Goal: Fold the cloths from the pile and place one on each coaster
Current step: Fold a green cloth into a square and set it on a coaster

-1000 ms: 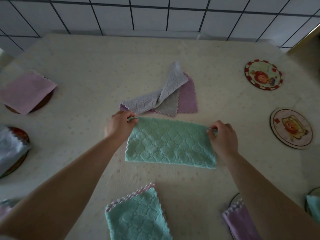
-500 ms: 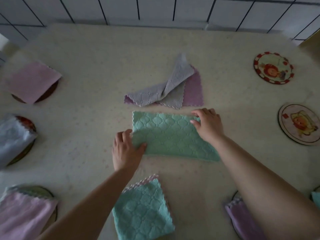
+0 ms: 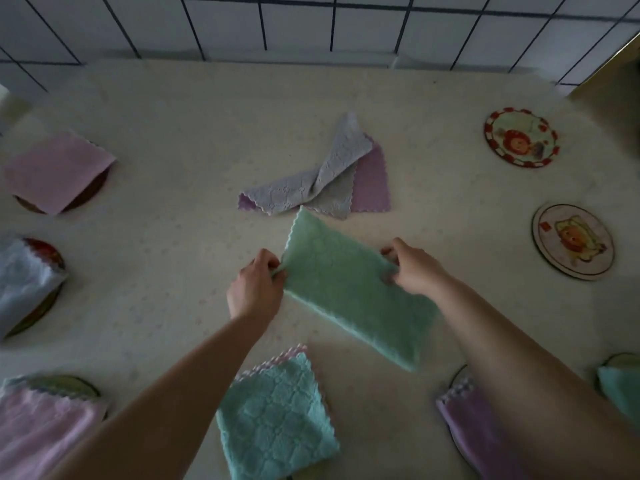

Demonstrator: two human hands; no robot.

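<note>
- Holding the green cloth (image 3: 349, 289) above the worktop (image 3: 180, 258), the two hands keep it long and thin, like a strip folded once.
- The left hand (image 3: 254, 287) pinches one long side of the green cloth and the right hand (image 3: 414, 268) pinches the other long side. Both hands are closed on it.
- The green cloth is in the middle of the worktop, just in front of the pile (image 3: 322, 181). One corner almost reaches the pile.
- The pile has a gray cloth lying on a purple one, so I think two cloths are left to fold.
- Left of the pile, folded cloths sit on coasters: a pink cloth (image 3: 55, 169), a pale blue cloth (image 3: 22, 282) and another pink cloth (image 3: 41, 431) closer to the person.
- Nearest the person, a teal cloth (image 3: 277, 417) lies folded; I cannot see a coaster under it. A purple cloth (image 3: 481, 431) and one more teal one at the edge sit on coasters.
- Right of the pile, two picture coasters are bare: the far coaster (image 3: 521, 136) and the near coaster (image 3: 573, 242).
- So most of the job looks done. The green cloth likely needs one more fold.
</note>
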